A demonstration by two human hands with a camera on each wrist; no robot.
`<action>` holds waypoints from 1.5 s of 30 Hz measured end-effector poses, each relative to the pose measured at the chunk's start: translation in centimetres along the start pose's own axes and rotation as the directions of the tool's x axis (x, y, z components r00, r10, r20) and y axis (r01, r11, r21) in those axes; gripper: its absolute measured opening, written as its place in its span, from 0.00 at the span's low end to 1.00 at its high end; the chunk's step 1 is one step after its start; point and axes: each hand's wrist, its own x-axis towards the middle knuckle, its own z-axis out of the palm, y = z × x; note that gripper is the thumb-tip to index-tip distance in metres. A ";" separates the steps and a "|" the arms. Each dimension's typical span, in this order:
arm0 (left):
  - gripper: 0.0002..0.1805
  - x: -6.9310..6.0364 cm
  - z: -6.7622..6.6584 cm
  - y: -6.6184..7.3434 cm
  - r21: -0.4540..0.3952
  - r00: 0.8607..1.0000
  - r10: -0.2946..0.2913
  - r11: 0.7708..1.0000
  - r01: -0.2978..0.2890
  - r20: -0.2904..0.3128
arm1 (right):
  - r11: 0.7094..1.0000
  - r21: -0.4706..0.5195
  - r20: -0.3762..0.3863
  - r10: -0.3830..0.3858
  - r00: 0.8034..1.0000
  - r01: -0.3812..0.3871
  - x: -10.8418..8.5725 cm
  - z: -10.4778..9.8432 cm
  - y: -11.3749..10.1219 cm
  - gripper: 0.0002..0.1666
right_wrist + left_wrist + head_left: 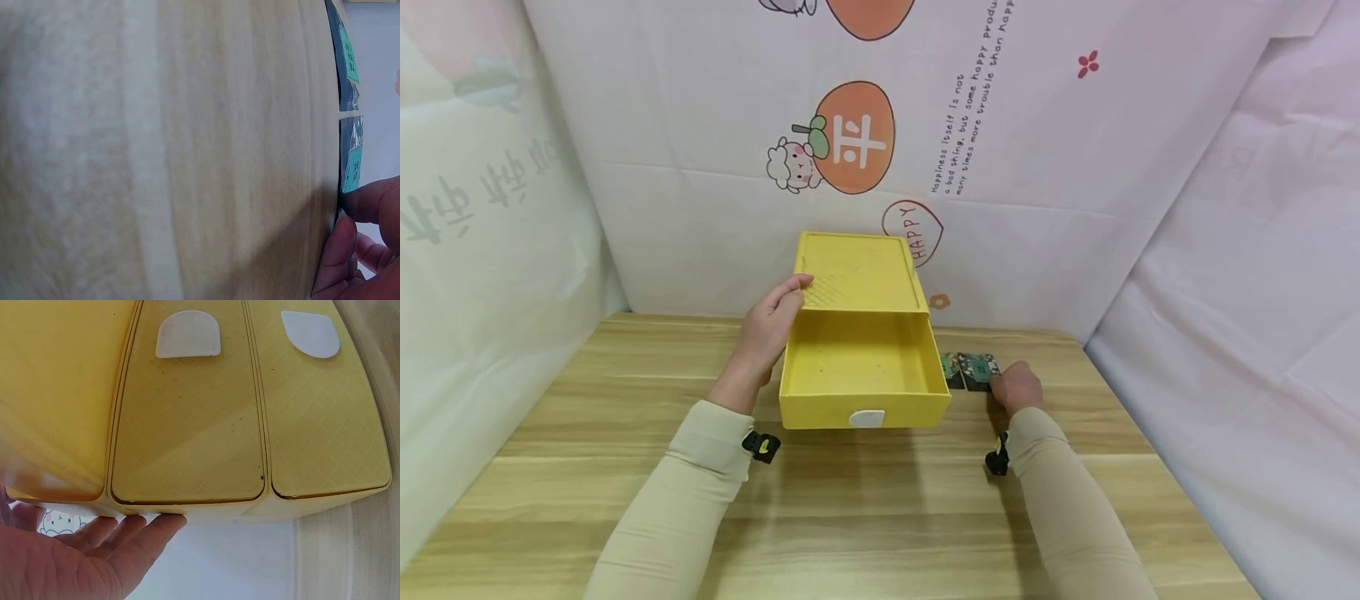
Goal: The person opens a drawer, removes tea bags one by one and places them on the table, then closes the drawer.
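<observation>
A yellow drawer cabinet (861,271) stands at the table's back, its top drawer (865,358) pulled out and bare inside. My left hand (765,329) rests against the cabinet's left side, thumb near the top edge; in the left wrist view the fingers of that hand (112,556) lie fairly straight along the side, beside two closed drawers (187,425). To the right of the cabinet lie two dark-and-green flat packets, one (978,371) beside the other (952,370). My right hand (1018,387) pinches the edge of the nearer packet (352,169) between thumb and finger.
The wooden table (850,517) runs up to a printed white cloth (700,242) behind the cabinet. More white cloth hangs at the left (482,275) and right (1240,333).
</observation>
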 end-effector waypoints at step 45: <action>0.26 0.1 0.1 0.1 0.005 1.000 -0.011 1.000 0.011 -0.007 | 0.996 0.070 0.014 -0.058 0.998 0.057 -0.2 -0.5 0.1 0.35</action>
